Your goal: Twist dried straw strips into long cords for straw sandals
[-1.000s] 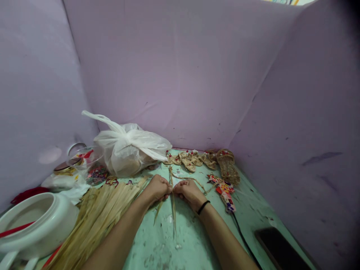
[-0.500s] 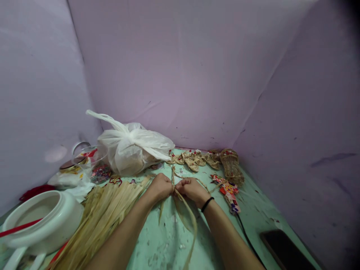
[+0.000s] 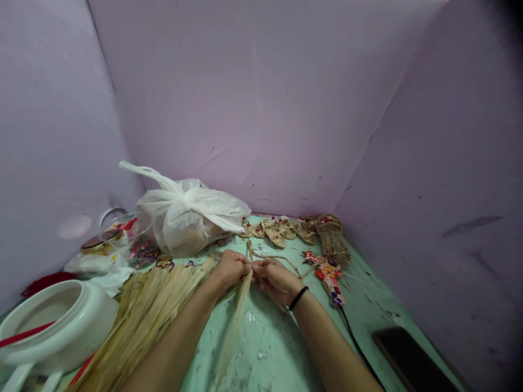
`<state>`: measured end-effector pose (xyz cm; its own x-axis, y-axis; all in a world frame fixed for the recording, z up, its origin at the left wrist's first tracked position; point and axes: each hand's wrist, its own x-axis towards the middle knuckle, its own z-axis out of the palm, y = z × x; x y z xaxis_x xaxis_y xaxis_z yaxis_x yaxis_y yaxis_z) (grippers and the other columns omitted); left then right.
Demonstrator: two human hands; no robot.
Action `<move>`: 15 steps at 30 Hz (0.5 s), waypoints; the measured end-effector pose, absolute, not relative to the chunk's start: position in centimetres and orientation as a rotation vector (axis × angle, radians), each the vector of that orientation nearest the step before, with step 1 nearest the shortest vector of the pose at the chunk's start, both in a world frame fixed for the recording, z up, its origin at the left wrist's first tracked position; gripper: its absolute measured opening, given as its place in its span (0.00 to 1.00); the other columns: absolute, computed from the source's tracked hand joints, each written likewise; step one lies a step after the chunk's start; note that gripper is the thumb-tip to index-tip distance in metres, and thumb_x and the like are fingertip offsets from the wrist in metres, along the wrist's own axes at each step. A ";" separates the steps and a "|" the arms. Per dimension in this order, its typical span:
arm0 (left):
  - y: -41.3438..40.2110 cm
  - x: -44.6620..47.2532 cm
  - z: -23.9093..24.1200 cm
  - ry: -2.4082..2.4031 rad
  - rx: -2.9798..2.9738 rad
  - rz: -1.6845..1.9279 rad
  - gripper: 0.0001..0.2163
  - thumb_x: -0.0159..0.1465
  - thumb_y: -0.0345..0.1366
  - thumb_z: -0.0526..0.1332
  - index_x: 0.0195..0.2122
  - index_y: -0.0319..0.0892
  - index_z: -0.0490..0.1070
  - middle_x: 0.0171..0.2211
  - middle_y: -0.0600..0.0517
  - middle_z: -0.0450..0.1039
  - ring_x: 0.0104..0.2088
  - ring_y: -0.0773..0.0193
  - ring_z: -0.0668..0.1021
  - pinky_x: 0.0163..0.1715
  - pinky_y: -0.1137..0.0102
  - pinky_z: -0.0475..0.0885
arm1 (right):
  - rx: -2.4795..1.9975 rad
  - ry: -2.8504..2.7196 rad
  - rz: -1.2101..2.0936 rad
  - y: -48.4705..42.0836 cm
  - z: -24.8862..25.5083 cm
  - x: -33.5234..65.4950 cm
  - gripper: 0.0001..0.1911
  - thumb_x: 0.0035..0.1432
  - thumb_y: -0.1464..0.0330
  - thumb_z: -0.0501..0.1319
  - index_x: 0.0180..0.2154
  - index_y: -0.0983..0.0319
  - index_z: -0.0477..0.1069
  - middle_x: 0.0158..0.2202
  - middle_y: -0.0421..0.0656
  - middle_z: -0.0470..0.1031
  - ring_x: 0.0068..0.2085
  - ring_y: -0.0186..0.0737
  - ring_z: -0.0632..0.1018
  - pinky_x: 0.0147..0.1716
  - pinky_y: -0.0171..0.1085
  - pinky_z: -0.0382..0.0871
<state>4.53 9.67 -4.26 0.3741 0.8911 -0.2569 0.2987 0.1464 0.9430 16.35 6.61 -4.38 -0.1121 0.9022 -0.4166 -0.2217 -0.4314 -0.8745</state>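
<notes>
My left hand (image 3: 233, 268) and my right hand (image 3: 275, 277) meet fingertip to fingertip over the table. Both are closed in a pinch on strips of dried plant fibre. One pale fibre strip (image 3: 237, 321) hangs from between the fingers toward the table's front. A twisted fibre cord (image 3: 281, 258) runs from the far side of the hands, bends at a loop and trails right toward the patterned cloth-covered object. Left of my left forearm lies a bundle of dried fibre strips (image 3: 151, 310). The exact grip at the fingertips is partly hidden.
A knotted white plastic bag (image 3: 188, 212) stands at the back. Woven slippers with red beads (image 3: 275, 231) and a woven roll (image 3: 333, 239) line the wall. The patterned cloth-covered object (image 3: 329, 277) has a black cable. A phone (image 3: 412, 356) lies right, a white pot (image 3: 77, 321) left.
The hanging fibre strip has swung from the right side to the left, below my hands. My hands stay together at nearly the same spot. The view has shifted slightly.
</notes>
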 end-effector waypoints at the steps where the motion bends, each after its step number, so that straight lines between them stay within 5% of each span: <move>1: 9.7 4.5 -4.5 1.157 1.457 0.602 0.04 0.41 0.28 0.52 0.14 0.36 0.65 0.09 0.58 0.55 0.13 0.75 0.55 0.15 0.77 0.48 | -1.315 -0.852 1.705 6.6 -4.6 16.5 0.05 0.39 0.73 0.56 0.19 0.64 0.59 0.12 0.33 0.57 0.14 0.23 0.57 0.12 0.26 0.43; 5: 10.1 4.2 -5.4 1.096 1.671 0.525 0.05 0.43 0.28 0.51 0.13 0.37 0.63 0.10 0.58 0.54 0.14 0.75 0.55 0.15 0.76 0.47 | -1.421 -0.992 1.660 6.8 -5.7 17.4 0.09 0.39 0.72 0.56 0.14 0.63 0.56 0.08 0.30 0.49 0.11 0.21 0.47 0.12 0.29 0.33; 15: 9.3 3.9 -2.6 1.474 1.905 0.302 0.04 0.43 0.29 0.57 0.13 0.37 0.66 0.11 0.54 0.58 0.19 0.69 0.64 0.19 0.75 0.52 | -1.555 -1.070 1.479 6.6 -5.7 16.9 0.05 0.33 0.76 0.53 0.13 0.64 0.58 0.07 0.30 0.50 0.10 0.22 0.48 0.12 0.30 0.35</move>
